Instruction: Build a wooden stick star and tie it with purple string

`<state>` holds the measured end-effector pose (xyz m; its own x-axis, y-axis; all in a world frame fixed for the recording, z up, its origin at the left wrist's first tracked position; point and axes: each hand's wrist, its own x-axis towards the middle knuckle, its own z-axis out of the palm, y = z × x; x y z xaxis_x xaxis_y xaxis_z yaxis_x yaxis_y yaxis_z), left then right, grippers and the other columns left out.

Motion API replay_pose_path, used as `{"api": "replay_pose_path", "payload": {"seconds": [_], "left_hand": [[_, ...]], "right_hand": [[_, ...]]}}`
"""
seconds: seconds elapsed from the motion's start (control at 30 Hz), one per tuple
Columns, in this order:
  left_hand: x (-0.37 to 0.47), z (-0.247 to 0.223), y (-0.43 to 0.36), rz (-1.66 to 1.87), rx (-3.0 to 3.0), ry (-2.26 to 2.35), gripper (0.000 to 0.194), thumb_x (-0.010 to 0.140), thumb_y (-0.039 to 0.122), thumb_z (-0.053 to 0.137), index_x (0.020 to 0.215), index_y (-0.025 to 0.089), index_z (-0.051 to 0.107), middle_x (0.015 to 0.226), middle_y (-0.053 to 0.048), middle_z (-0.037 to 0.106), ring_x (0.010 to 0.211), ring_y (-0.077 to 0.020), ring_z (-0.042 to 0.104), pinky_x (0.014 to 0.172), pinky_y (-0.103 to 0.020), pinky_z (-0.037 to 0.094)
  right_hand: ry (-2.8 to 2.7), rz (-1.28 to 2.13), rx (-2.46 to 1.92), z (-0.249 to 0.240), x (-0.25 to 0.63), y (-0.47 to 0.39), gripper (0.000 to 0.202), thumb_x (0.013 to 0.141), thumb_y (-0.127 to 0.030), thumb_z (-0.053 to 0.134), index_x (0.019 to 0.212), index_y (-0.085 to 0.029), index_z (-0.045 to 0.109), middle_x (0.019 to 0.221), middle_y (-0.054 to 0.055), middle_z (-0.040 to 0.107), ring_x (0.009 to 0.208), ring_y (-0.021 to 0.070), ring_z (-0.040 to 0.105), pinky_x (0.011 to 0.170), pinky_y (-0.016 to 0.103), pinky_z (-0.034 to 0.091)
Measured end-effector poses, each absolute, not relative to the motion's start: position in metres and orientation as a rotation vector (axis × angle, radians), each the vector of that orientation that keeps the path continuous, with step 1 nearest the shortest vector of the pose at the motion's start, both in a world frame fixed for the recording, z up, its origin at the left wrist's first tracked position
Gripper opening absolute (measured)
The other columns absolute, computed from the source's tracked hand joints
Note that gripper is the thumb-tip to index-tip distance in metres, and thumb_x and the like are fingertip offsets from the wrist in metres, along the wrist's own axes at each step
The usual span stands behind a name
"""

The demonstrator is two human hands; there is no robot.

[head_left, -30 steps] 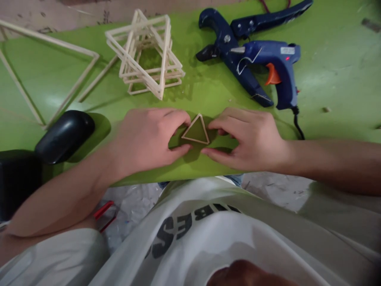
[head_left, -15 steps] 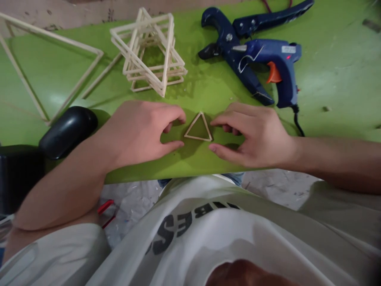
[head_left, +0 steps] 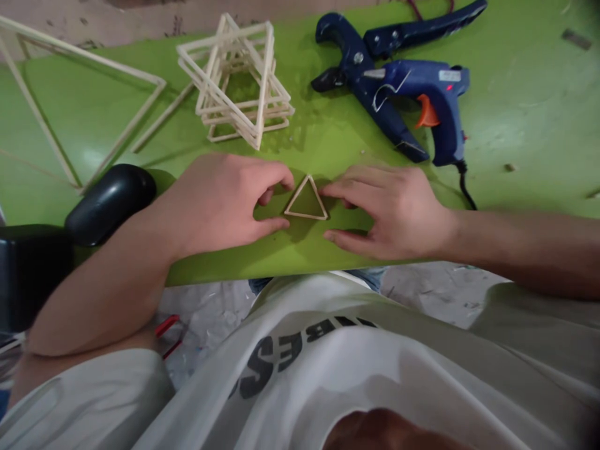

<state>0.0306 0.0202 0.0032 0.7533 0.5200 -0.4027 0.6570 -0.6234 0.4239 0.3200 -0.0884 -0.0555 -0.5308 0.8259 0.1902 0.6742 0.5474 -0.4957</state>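
A small wooden triangle [head_left: 306, 216] lies flat on the green table [head_left: 220, 264] between my hands. My left hand [head_left: 229, 203] is on its left, thumb and fingers apart, holding nothing. On the other side, my right hand [head_left: 391, 209] is also open; its index fingertip is at the triangle's right side, and its thumb is apart below. Behind my left hand stands a stack of wooden triangle frames [head_left: 257, 115]. A blue glue gun [head_left: 447, 109] with an orange trigger rests against a dark blue cutter [head_left: 354, 56] at the back right.
A large wooden triangle frame [head_left: 112, 64] and a loose stick [head_left: 162, 119] lie at the back left. A black rounded object [head_left: 110, 203] and a black box [head_left: 32, 275] are beside my left forearm. The table's front edge is close to my body.
The small triangle has shifted slightly left, nearer my left hand. My right hand has moved left with it, its index fingertip now at the triangle's side. My left hand has hardly moved.
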Motion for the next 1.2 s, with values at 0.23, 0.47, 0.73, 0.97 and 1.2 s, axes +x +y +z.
{"api": "replay_pose_path", "payload": {"seconds": [0.23,0.47,0.73,0.97,1.2], "left_hand": [[0.029,0.0031,0.0217,-0.338,2.381,0.88,0.037,0.093,0.036,0.093,0.127,0.027,0.083,0.093,0.0,0.078,0.08,-0.0188,0.065,0.072,-0.033,0.037],[0.0266,0.0025,0.0197,-0.329,2.383,0.899,0.032,0.097,0.035,0.087,0.129,0.027,0.083,0.094,0.004,0.077,0.08,-0.0166,0.065,0.073,-0.033,0.041],[0.0257,0.0022,0.0222,-0.326,2.381,0.869,0.033,0.094,0.035,0.09,0.125,0.027,0.085,0.095,0.002,0.079,0.079,-0.0174,0.066,0.072,-0.032,0.04],[0.0234,-0.0018,0.0259,-0.322,2.369,0.864,0.039,0.086,0.038,0.093,0.124,0.032,0.086,0.096,0.0,0.083,0.079,-0.0198,0.068,0.071,-0.034,0.04],[0.0241,0.0002,0.0281,-0.334,2.343,0.857,0.035,0.085,0.038,0.095,0.117,0.032,0.086,0.095,0.001,0.084,0.079,-0.0198,0.069,0.071,-0.034,0.041]], "right_hand": [[-2.435,0.521,-1.249,-0.0539,0.3183,-0.0881,0.048,0.11,-0.057,0.071,0.14,-0.022,0.08,0.115,0.01,0.087,0.091,0.0261,0.078,0.071,0.037,0.042],[-2.454,0.489,-1.218,-0.0554,0.3175,-0.0885,0.049,0.108,-0.055,0.073,0.142,-0.021,0.079,0.121,0.011,0.086,0.093,0.0264,0.077,0.068,0.036,0.038],[-2.459,0.473,-1.178,-0.0553,0.3185,-0.0879,0.043,0.109,-0.052,0.073,0.137,-0.021,0.08,0.116,0.009,0.084,0.088,0.0237,0.073,0.068,0.036,0.032],[-2.478,0.455,-1.16,-0.0548,0.3188,-0.0868,0.041,0.111,-0.055,0.072,0.135,-0.022,0.08,0.113,0.008,0.082,0.085,0.022,0.071,0.066,0.037,0.029],[-2.462,0.497,-1.12,-0.0566,0.3214,-0.0858,0.04,0.114,-0.055,0.071,0.135,-0.023,0.08,0.114,0.008,0.083,0.086,0.0222,0.073,0.067,0.036,0.037]]}}
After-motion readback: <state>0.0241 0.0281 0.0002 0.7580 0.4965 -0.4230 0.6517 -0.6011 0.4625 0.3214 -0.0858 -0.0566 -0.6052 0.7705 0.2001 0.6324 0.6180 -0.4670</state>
